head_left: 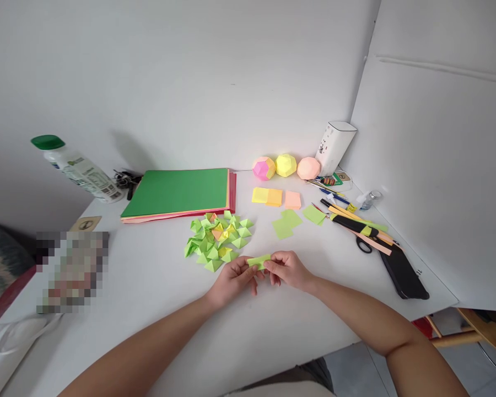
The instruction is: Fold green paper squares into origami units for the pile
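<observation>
Forearms [161, 339] over white table [149, 264] — green slip [258, 261] held — pale wall [190, 82] behind.

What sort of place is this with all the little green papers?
Probably a desk used for paper crafts: it has a stack of coloured sheets, a pile of small folded pieces and three faceted balls.

Seemingly a home craft corner: white desk [149, 264], paper stack [177, 190], paper balls [286, 165].

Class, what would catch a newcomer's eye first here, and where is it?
The big green sheet on the stack, back left, probably draws the eye first. Three faceted balls follow, right of it near the wall. Front and centre, the left hand and right hand hold a lime strip.
</observation>
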{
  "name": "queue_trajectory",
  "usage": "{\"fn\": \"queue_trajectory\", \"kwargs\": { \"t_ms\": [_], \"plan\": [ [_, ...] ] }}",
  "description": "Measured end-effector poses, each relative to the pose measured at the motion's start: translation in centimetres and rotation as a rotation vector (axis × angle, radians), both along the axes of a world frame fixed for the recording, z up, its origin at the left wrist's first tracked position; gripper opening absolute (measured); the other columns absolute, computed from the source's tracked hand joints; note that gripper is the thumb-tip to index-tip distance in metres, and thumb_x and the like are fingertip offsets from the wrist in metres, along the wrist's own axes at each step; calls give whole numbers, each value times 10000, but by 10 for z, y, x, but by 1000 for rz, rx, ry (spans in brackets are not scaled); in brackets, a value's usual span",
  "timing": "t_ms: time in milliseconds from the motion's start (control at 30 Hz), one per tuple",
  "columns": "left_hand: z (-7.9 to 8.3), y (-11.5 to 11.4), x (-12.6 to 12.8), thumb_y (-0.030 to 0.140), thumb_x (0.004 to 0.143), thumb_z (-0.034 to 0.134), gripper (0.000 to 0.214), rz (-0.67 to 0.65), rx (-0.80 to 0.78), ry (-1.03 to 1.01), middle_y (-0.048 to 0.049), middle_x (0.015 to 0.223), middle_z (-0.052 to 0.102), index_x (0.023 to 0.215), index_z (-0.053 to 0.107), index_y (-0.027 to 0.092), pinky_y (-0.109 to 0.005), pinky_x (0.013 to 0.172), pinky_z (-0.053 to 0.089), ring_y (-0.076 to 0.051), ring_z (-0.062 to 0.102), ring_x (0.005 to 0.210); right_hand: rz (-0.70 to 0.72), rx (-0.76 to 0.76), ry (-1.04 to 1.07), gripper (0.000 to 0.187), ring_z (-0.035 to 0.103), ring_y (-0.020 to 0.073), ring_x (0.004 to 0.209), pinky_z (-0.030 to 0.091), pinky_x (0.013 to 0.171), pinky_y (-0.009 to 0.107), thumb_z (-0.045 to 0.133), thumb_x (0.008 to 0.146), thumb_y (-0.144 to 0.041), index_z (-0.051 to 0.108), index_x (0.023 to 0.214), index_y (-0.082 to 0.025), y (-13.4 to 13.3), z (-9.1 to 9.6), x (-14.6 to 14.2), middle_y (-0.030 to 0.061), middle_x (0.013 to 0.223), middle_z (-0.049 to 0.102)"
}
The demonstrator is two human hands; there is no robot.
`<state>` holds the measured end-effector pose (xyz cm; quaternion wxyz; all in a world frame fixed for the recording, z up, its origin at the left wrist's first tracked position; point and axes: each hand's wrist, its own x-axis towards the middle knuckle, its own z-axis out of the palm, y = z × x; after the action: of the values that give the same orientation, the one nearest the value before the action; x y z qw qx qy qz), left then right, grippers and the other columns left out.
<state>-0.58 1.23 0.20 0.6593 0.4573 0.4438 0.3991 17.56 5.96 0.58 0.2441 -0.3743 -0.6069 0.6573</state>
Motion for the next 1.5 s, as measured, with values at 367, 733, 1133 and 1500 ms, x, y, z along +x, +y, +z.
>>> {"fn": "queue_trajectory", "kwargs": {
  "t_ms": [367, 733, 1133, 1500],
  "plan": [
    [0, 0, -1, 433, 810, 544, 290, -28, 24, 22, -53, 776, 695, 835, 534, 144, -280, 544, 481, -117, 600, 462, 17, -5, 3, 339, 456, 78, 400, 375, 429, 213, 573, 784, -437, 557, 618, -143, 2, 0, 2, -18, 479, 562],
    [6, 2, -3, 428, 797, 564, 287, -124, 16, 98, -30, 665, 681, 801, 566, 141, -268, 508, 452, -135, 609, 442, 42, 7, 5, 343, 461, 80, 410, 370, 430, 210, 577, 782, -431, 548, 596, -145, 2, 1, 3, -16, 482, 558],
    [3, 0, -1, 424, 808, 544, 273, -94, -4, 84, 9, 570, 634, 803, 520, 152, -250, 475, 422, -129, 582, 401, 25, -63, 58, 402, 522, 90, 461, 376, 435, 208, 497, 824, -497, 532, 646, -138, 1, -2, 2, 5, 601, 576],
    [2, 1, -1, 426, 820, 528, 310, -93, 30, 76, 13, 549, 618, 701, 532, 139, -241, 478, 407, -115, 571, 386, 50, 6, 30, 325, 511, 88, 471, 402, 443, 206, 601, 766, -440, 559, 674, -131, -1, -7, 1, -15, 572, 546]
  ]
}}
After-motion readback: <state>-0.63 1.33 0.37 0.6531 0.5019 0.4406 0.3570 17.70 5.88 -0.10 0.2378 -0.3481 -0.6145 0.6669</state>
